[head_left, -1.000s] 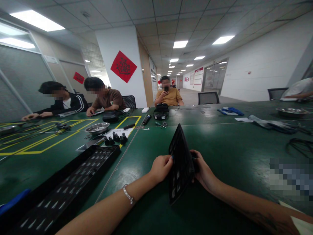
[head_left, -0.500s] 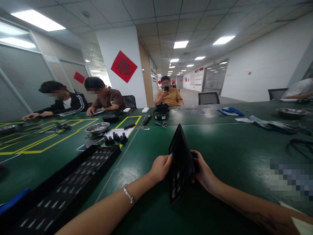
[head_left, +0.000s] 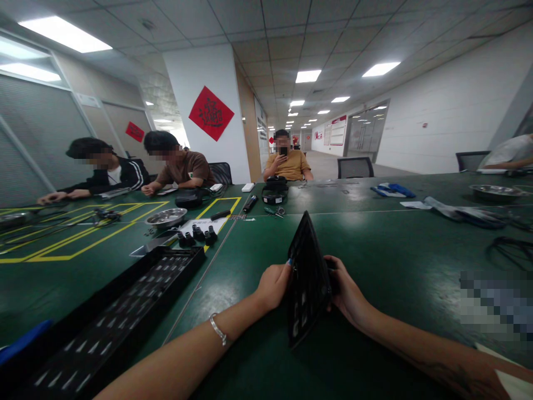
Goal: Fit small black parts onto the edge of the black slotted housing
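A thin black panel stands tilted on edge between my hands, above the green table. Small pale pieces show in rows on its left face, too dark to name. My left hand grips its left side, with the thumb pressed on that face. Behind the right side, my right hand is wrapped round the panel; most of its fingers are hidden. To the left lies a long black tray holding rows of small pale pointed pieces.
Beyond the tray stand several black cylindrical parts and a metal bowl. Blue-and-white gloves lie at the far right, near another metal bowl. Across the green table sits a person with a phone.
My left thumb has shifted slightly left and up on the panel's face. The panel stays in both hands. A seated person's hand at the left has moved slightly left.
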The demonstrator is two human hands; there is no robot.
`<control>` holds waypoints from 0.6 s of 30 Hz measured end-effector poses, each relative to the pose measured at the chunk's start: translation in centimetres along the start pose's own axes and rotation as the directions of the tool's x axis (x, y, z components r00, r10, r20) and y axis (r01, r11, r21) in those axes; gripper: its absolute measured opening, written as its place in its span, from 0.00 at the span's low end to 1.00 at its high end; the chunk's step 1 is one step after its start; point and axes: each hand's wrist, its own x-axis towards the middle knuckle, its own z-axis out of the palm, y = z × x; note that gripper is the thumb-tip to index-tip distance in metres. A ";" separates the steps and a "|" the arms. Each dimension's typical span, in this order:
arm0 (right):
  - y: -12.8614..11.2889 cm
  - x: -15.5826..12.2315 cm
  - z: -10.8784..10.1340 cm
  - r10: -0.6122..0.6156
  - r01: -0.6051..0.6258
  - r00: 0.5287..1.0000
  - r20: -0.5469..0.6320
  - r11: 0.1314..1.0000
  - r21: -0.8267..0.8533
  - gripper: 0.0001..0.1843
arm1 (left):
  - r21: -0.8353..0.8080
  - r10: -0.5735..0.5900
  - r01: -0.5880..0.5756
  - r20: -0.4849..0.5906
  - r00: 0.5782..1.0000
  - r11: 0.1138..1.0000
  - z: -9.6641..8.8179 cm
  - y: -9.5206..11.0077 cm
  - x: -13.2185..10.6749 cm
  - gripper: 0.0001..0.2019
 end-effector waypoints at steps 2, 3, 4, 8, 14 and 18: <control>0.1 0.0 0.0 -0.005 0.005 1.000 0.006 1.000 0.005 0.22 | -0.009 -0.010 0.010 0.003 1.000 1.000 0.1 0.0 0.0 0.29; 0.1 0.0 0.0 -0.009 0.009 1.000 0.007 1.000 0.009 0.22 | -0.007 -0.011 0.011 0.004 1.000 1.000 0.1 0.1 0.1 0.29; 0.1 0.0 -0.1 -0.011 0.011 1.000 0.007 1.000 0.013 0.22 | -0.004 -0.009 0.009 0.006 1.000 1.000 0.1 0.1 0.1 0.29; 0.2 0.1 -0.1 -0.001 0.001 1.000 0.004 1.000 0.015 0.23 | 0.016 0.040 -0.040 0.017 0.999 0.999 0.0 0.0 0.1 0.26; 0.2 0.1 -0.1 -0.003 0.003 1.000 0.002 1.000 0.011 0.22 | 0.015 0.018 -0.018 0.012 1.000 1.000 0.0 -0.1 0.0 0.30; 0.1 0.1 0.0 -0.009 0.009 1.000 -0.001 1.000 0.010 0.22 | 0.007 -0.003 0.003 0.007 1.000 1.000 0.1 -0.1 0.1 0.32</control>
